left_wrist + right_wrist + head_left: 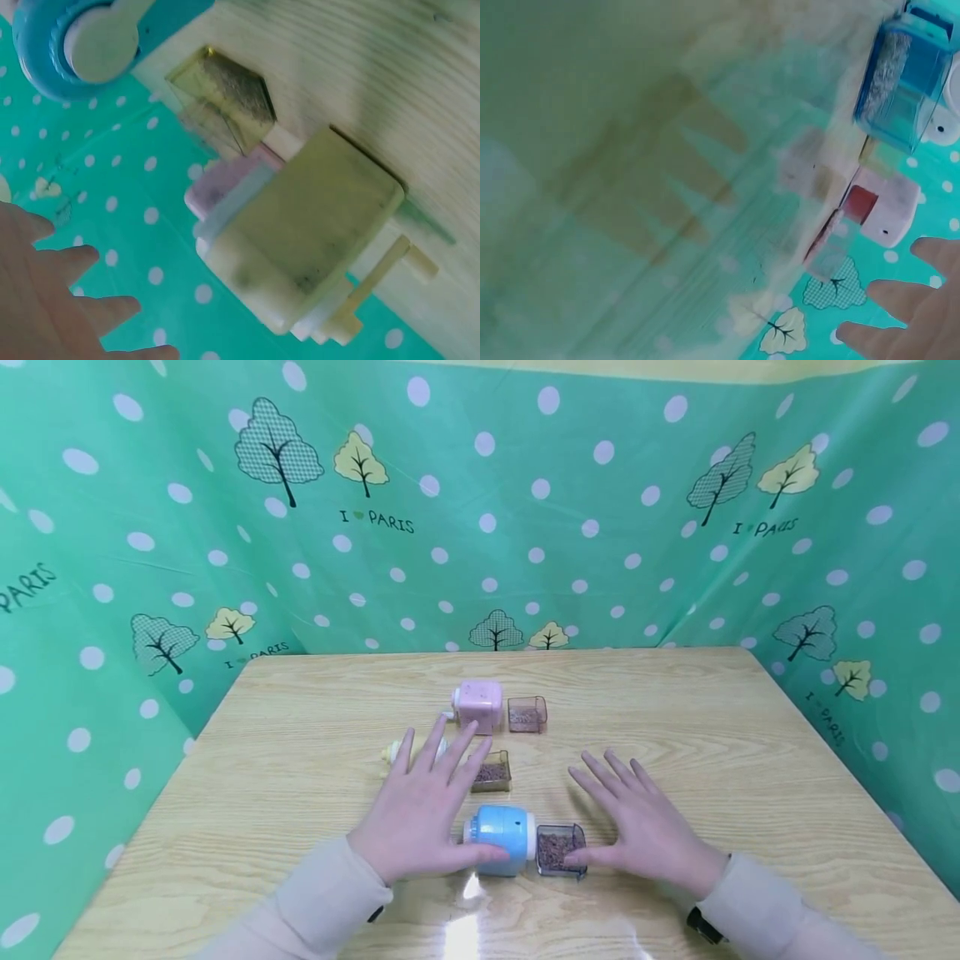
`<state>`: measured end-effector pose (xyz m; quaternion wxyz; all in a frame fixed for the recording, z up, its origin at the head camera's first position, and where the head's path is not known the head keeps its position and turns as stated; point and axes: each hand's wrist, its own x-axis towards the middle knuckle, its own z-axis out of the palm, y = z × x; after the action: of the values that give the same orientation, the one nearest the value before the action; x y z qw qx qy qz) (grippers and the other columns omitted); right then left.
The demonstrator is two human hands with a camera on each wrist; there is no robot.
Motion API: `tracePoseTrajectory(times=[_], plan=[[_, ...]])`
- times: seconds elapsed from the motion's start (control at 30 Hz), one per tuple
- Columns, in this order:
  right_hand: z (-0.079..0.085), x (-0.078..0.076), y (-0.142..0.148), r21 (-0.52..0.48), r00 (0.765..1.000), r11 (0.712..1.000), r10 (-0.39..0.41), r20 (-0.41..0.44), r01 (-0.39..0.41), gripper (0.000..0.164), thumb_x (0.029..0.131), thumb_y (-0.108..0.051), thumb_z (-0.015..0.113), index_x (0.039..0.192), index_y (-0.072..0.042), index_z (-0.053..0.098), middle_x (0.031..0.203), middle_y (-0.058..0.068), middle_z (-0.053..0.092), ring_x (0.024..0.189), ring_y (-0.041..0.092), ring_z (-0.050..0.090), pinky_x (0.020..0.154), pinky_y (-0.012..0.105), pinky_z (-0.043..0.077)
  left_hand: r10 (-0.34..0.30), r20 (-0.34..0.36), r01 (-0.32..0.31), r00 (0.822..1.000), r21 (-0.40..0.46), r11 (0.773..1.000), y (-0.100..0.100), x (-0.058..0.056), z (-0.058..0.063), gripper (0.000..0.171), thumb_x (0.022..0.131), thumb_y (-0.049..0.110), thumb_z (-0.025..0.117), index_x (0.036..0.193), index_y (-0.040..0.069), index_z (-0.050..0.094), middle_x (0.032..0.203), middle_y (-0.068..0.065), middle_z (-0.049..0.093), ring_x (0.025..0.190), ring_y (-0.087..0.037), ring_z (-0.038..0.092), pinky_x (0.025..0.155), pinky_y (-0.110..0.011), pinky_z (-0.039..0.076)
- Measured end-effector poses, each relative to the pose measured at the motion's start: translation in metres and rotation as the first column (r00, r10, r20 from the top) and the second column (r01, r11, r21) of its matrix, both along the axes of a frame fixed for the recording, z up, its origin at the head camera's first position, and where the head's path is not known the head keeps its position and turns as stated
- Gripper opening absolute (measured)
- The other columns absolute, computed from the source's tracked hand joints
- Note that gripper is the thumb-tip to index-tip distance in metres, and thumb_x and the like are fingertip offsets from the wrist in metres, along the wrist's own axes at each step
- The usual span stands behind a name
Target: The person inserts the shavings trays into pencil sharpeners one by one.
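My left hand (420, 818) is held with fingers spread, partly covering a yellow crank pencil sharpener (315, 217) and a blue one (501, 828) in the head view. The left thumb overlaps the blue sharpener; whether it touches cannot be told. To the right, my right hand (648, 831) also has its fingers spread, its thumb overlapping the blue-tinted clear shavings drawer (553, 845). Neither hand grips anything. A yellow-tinted drawer (492, 774) sits right of the left fingers. Farther back stands a pink sharpener (480, 697) with its drawer (527, 715) beside it. Brownish bits lie in the drawers.
Everything stands on a light wood-grain table (300, 735). Behind it and along both sides hangs a green dotted cloth (487, 518) with printed trees. Glare shows on the table near the front edge. A dark band (705, 927) is on my right wrist.
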<state>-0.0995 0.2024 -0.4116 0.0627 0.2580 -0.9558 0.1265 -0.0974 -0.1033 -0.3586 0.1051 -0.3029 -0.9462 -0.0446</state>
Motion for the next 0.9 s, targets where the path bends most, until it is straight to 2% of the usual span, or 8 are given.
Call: tracePoseTrajectory(times=[0.17, 0.3, 0.57, 0.8, 0.9], plan=[[0.000, 0.006, -0.003, -0.012, 1.000, 1.000, 0.022, 0.010, -0.022, 0.109, 0.069, -0.081, 0.057, 0.151, -0.008, 0.050, 0.160, 0.018, 0.039, 0.144, 0.048, 0.033, 0.116, 0.066, 0.020, -0.020, -0.003, 0.020, 1.000, -0.001, 1.000, 0.005, 0.006, -0.005, 0.119, 0.072, 0.091, 0.035, 0.162, 0.013, 0.029, 0.169, -0.010, 0.019, 0.154, -0.042, 0.010, 0.119, -0.063, 0.003], [-0.001, 0.010, -0.004, -0.011, 0.999, 0.999, 0.051, 0.009, -0.051, 0.108, 0.069, -0.080, 0.058, 0.149, -0.006, 0.052, 0.158, 0.019, 0.042, 0.143, 0.048, 0.036, 0.115, 0.066, 0.024, -0.034, 0.023, 0.034, 0.999, 0.000, 0.999, 0.008, 0.009, -0.007, 0.118, 0.072, 0.090, 0.038, 0.160, 0.013, 0.033, 0.169, -0.010, 0.021, 0.153, -0.043, 0.011, 0.119, -0.063, 0.005], [-0.003, 0.015, -0.005, -0.043, 0.992, 0.995, 0.097, 0.077, -0.094, 0.112, 0.067, -0.078, 0.062, 0.147, 0.000, 0.052, 0.154, 0.020, 0.047, 0.140, 0.047, 0.041, 0.113, 0.065, 0.029, -0.064, 0.042, 0.065, 0.997, -0.018, 0.998, 0.015, 0.012, -0.011, 0.124, 0.067, 0.094, 0.032, 0.161, 0.012, 0.029, 0.169, -0.009, 0.018, 0.153, -0.042, 0.010, 0.118, -0.065, 0.007], [-0.003, 0.018, -0.008, -0.078, 0.988, 0.990, 0.122, 0.093, -0.115, 0.107, 0.068, -0.076, 0.062, 0.143, 0.000, 0.057, 0.149, 0.019, 0.053, 0.136, 0.047, 0.045, 0.106, 0.066, 0.038, -0.096, 0.066, 0.097, 0.993, 0.001, 0.995, 0.019, 0.013, -0.013, 0.124, 0.067, 0.090, 0.046, 0.162, 0.011, 0.028, 0.168, -0.011, 0.022, 0.152, -0.044, 0.015, 0.119, -0.064, 0.007], [-0.003, 0.019, -0.009, -0.086, 0.986, 0.989, 0.130, 0.105, -0.122, 0.103, 0.070, -0.075, 0.062, 0.140, 0.000, 0.059, 0.146, 0.019, 0.056, 0.134, 0.047, 0.048, 0.104, 0.066, 0.041, -0.110, 0.065, 0.110, 0.992, 0.004, 0.994, 0.022, 0.014, -0.015, 0.123, 0.068, 0.089, 0.047, 0.162, 0.011, 0.028, 0.167, -0.011, 0.026, 0.152, -0.043, 0.017, 0.119, -0.063, 0.008]])
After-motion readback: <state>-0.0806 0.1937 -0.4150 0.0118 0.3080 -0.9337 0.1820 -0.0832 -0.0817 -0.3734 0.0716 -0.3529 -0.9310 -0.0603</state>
